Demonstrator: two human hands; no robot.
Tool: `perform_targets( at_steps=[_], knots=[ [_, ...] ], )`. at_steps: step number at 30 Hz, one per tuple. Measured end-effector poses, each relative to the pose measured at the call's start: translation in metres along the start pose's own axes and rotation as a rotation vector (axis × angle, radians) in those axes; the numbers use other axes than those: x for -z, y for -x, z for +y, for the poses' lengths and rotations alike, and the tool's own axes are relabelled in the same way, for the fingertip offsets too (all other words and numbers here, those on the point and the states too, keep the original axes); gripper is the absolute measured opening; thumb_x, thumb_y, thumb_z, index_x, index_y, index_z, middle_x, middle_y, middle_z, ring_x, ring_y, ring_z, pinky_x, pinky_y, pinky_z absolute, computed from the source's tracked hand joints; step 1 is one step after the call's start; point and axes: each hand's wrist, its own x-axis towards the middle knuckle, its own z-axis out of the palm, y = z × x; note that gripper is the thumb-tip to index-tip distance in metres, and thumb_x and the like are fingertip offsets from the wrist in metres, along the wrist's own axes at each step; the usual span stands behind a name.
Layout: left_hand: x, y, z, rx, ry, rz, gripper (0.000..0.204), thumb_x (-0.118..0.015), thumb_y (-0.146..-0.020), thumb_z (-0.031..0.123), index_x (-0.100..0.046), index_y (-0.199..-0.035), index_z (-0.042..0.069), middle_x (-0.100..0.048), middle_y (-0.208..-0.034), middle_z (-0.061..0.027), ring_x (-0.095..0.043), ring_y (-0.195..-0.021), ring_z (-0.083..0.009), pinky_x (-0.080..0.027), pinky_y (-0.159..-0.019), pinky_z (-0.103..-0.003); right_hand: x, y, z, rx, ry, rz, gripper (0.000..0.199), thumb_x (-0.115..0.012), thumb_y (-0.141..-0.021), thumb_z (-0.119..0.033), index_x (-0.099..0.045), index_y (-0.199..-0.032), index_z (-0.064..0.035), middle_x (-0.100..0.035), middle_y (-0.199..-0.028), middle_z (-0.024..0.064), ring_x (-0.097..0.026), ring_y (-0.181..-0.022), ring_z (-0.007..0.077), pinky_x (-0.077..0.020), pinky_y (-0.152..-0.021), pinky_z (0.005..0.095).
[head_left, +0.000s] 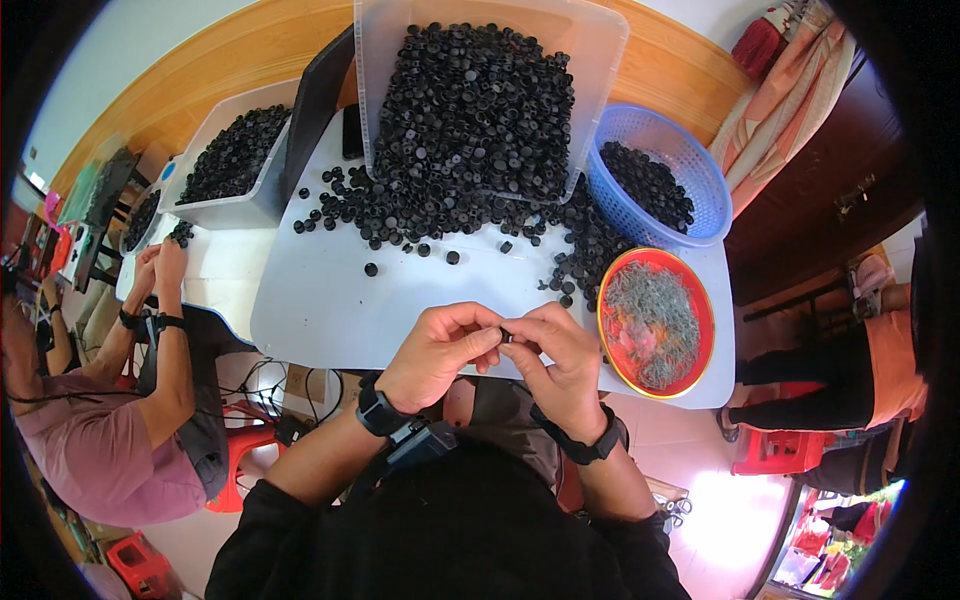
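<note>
Work is at a single piece: your left hand (440, 350) and right hand (560, 355) meet, fingers pinched narrow on one small black piece (505, 337) over the near part of the white table (310, 310). Plenty looks left: black pieces (490, 110) heap the translucent bin (598, 75) ahead of you and spill from its mouth across the tabletop. The blue basket (722, 195) to your right holds a smaller batch; whether those are finished, I cannot tell. Near it, the red bowl (706, 330) holds thin metal bits (652, 305). Wood panelling (665, 45) runs behind. To your left, a co-worker (130, 450) in pink works beside another bin (230, 213); bright light falls across the pale floor (690, 455) on your right.
</note>
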Motion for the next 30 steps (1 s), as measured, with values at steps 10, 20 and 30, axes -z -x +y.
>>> perform_targets(
  at_steps=[10,20,30],
  knots=[
    [0.004,0.010,-0.005,0.052,0.494,-0.151,0.023,-0.056,-0.087,0.014,-0.056,-0.103,-0.003,-0.055,-0.088,-0.0070,-0.048,-0.074,-0.0108,-0.041,-0.067,-0.022,0.030,0.017,0.011,-0.389,-0.259,0.225,0.017,-0.061,-0.076,0.007,-0.060,-0.092,0.0022,-0.055,-0.080,0.0043,-0.053,-0.061,0.0075,-0.0450,-0.050,0.0200],
    [0.010,0.013,-0.015,0.029,0.475,-0.066,0.020,-0.053,-0.087,0.005,-0.056,-0.105,-0.004,-0.058,-0.092,-0.0084,-0.052,-0.081,-0.0124,-0.044,-0.076,-0.024,0.106,0.049,0.028,-0.426,0.159,0.335,0.009,-0.058,-0.078,0.005,-0.060,-0.087,0.0038,-0.056,-0.074,0.0050,-0.053,-0.059,0.0077,-0.0425,-0.051,0.0199],
    [0.018,0.006,-0.028,0.156,0.481,0.061,0.019,-0.054,-0.087,0.006,-0.057,-0.103,-0.005,-0.057,-0.088,-0.0078,-0.052,-0.077,-0.0125,-0.046,-0.072,-0.023,0.140,0.047,0.060,-0.440,0.549,0.021,0.011,-0.062,-0.069,0.001,-0.062,-0.079,0.0018,-0.060,-0.076,0.0165,-0.059,-0.067,0.0284,-0.0460,-0.062,0.0333]
  ],
)
